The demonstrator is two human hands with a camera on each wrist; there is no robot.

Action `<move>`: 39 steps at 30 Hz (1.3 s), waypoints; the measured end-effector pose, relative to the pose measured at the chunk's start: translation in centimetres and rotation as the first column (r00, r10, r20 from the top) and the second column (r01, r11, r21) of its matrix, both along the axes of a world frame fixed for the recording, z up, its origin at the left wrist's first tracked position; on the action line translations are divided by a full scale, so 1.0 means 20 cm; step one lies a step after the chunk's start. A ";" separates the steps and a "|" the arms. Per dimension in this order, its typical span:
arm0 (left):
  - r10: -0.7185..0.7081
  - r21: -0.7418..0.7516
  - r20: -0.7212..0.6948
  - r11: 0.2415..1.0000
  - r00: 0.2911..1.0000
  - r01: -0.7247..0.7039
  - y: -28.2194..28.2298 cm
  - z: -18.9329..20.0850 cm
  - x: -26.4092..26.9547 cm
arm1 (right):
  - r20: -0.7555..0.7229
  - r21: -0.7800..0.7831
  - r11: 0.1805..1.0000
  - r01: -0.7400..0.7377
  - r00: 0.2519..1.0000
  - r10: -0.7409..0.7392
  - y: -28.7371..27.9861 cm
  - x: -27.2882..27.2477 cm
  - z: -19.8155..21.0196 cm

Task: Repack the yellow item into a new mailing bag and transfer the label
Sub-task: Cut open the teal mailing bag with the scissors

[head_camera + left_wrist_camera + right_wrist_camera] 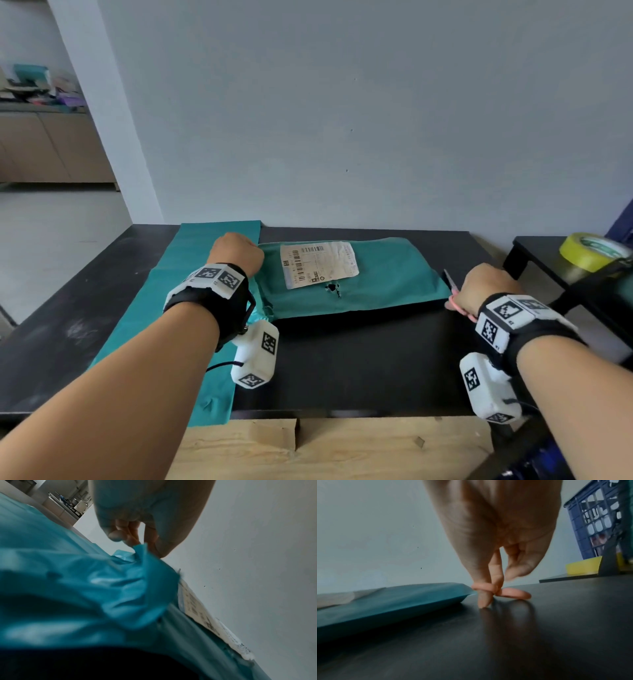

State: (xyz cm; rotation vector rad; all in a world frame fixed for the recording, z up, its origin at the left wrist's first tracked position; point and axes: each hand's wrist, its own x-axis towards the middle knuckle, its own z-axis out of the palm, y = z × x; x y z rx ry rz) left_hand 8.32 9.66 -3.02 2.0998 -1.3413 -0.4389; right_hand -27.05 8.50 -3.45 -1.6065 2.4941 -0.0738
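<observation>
Grey wall rises behind a dark counter (pixel 359 370). On the counter lies a filled teal mailing bag (pixel 383 277) with a small tear in it, and a wrinkled white shipping label (pixel 318 263) stuck on its top face. To its left a second, flat teal bag (pixel 191 274) lies stretched towards the near edge. The left hand (pixel 236 251) pinches the crumpled left end of the filled bag between thumb and fingertips. The right hand (pixel 486 286), at the bag's right end, has thumb and a finger through the pink handles of scissors (pixel 452 289), blades pointing away. A yellow tape roll (pixel 587 251) sits on a side table (pixel 537 250) at right. The yellow item is not visible.
</observation>
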 end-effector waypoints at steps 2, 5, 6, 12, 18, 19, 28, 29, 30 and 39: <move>0.000 0.013 -0.007 1.000 1.000 0.000 0.00 -0.01 0.01 | 0.045 0.031 1.000 0.002 0.999 -0.004 -0.01 0.03 -0.01; -0.004 0.022 -0.009 1.000 1.000 0.004 0.00 -0.02 0.02 | 0.150 0.098 0.995 0.017 0.988 -0.032 -0.04 0.09 -0.01; -0.010 0.023 -0.014 1.000 1.000 0.011 0.01 -0.02 0.03 | 0.180 0.092 0.995 0.028 0.983 -0.044 -0.04 0.10 -0.01; -0.070 0.084 -0.005 0.994 0.998 0.070 0.06 0.00 0.07 | 0.160 -0.224 0.974 0.042 0.987 -0.006 0.01 0.15 0.07; -0.146 0.181 0.086 0.975 0.986 0.128 0.10 0.00 0.07 | 0.147 -0.441 0.790 -0.426 0.834 0.532 0.09 0.54 0.19; -0.150 0.191 0.098 0.973 0.984 0.130 0.10 -0.01 0.08 | 0.161 -0.448 0.740 -0.502 0.768 0.619 0.12 0.63 0.19; -0.205 0.231 0.296 0.963 0.933 0.139 0.12 -0.05 0.13 | 0.058 -0.108 0.588 -0.802 0.585 0.809 0.16 0.95 0.07; -0.218 0.241 0.294 0.959 0.931 0.148 0.12 -0.05 0.14 | 0.047 -0.117 0.583 -0.804 0.582 0.812 0.17 0.95 0.07; -0.229 0.246 0.290 0.956 0.929 0.159 0.11 -0.06 0.15 | 0.033 -0.122 0.579 -0.806 0.580 0.814 0.17 0.95 0.08; -0.223 0.230 0.250 0.959 0.942 0.166 0.13 -0.05 0.14 | -0.011 -0.112 0.652 -0.750 0.657 0.753 0.17 1.03 0.09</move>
